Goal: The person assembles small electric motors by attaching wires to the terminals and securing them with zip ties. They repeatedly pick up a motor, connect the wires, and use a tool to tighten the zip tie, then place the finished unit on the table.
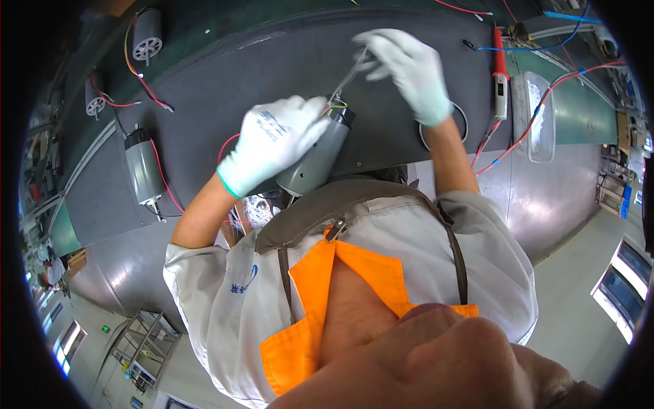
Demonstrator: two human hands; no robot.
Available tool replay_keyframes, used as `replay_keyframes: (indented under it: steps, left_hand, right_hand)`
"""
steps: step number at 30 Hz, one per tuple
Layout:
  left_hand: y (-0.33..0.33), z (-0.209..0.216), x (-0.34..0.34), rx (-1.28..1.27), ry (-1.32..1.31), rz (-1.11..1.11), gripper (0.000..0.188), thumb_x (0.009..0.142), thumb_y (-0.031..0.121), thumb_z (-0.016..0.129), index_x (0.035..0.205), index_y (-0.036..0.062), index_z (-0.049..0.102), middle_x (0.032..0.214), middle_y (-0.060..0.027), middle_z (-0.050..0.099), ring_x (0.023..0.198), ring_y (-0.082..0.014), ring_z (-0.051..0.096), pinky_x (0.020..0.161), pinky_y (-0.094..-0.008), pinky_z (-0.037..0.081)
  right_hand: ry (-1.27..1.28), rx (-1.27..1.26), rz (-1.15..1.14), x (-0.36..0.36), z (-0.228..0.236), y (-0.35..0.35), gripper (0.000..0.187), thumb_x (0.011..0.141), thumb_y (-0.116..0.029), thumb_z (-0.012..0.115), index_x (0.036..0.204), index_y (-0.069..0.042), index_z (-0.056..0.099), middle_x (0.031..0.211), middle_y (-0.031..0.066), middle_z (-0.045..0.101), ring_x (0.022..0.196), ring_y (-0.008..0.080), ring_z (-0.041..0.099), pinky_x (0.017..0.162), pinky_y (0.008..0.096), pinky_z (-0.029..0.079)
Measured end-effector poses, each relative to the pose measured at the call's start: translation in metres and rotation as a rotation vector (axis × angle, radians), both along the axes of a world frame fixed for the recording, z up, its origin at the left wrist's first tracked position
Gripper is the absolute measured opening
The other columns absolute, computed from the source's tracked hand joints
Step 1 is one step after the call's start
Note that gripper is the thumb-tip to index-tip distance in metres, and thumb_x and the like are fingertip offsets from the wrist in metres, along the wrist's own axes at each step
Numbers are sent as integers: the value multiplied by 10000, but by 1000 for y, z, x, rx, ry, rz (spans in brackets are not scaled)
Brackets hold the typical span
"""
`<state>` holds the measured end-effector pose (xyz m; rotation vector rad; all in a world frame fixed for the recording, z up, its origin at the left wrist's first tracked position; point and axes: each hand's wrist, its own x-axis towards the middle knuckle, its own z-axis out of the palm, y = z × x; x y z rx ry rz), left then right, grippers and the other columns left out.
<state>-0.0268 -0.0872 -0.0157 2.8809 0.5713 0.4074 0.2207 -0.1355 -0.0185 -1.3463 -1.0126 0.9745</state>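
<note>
— While the grey motor [315, 158] is gripped around its body by the left hand [276, 142], how far can the work be judged to have come?

— About midway, it is judged. The motor is held tilted just above the near edge of the dark belt [225, 88], close to the chest, with its wired end turned up. The left hand's fingers are wrapped closed around the housing. A thin metal tool [349, 73] is pinched between the fingertips of the right hand [409, 68], and its tip is set at the yellow and green wires [336, 105] on the motor's top end. The wiring is thus being worked on and is not seen finished.

— What is left, as far as can be seen?

— Three more motors are laid out on the belt to the left: a grey one with a red lead [144, 168], and two showing round vented ends [147, 35] [95, 97]. Whether these are done cannot be told.

— Are any packages, labels or signs to be noted?

— No carton or bag is made out. A blue printed mark is seen on the back of the left glove, and another blue emblem [244, 283] on the pale shirt at the left chest. A clear oblong tray [537, 116] is set at the right of the belt, beside a red-handled probe [501, 71] with red and blue leads. A small green sign [105, 329] is seen far down at the lower left.
</note>
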Motion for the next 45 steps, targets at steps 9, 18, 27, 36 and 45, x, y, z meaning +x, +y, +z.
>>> replay_keyframes:
  steps: [9,18,27,36,45]
  left_hand:
    - [50,-1,33,-703,-119,-116,331,992,288,594,1143,16,708,1104,-114,700,1038,-247,670,915,-343,526]
    - [57,-2,14,-1457,-351,187,437,989,411,612,1170,30,722,1183,-61,720,1090,-141,652,970,-310,490]
    - [64,19,40,-1194,-330,61,352,975,333,649,1068,5,738,1021,-72,737,966,-138,654,882,-298,496]
    - [66,33,55,-1007,-229,152,324,959,329,651,1006,25,753,886,-69,734,804,-121,636,713,-304,493]
    - [60,44,-9,-947,-565,177,434,975,382,634,1161,-2,716,1124,-74,730,1054,-128,651,963,-296,479]
  right_hand:
    - [-1154,-518,-64,48,-46,-180,832,777,-96,784,1518,-107,405,1258,282,558,1140,456,559,969,501,478]
    - [-1405,-653,111,44,-40,-179,848,799,75,679,1554,-104,338,1212,279,555,1103,452,580,928,474,529]
    - [14,-346,262,44,-9,-136,675,904,-58,678,1520,-28,405,1046,63,594,954,135,626,907,290,536]
    - [-966,-114,654,6,16,-55,660,946,-527,655,1318,3,531,1055,263,661,972,440,650,802,463,524]
    - [-861,-107,388,13,-2,-70,519,910,-471,734,1206,-66,598,623,95,597,540,262,635,523,348,480]
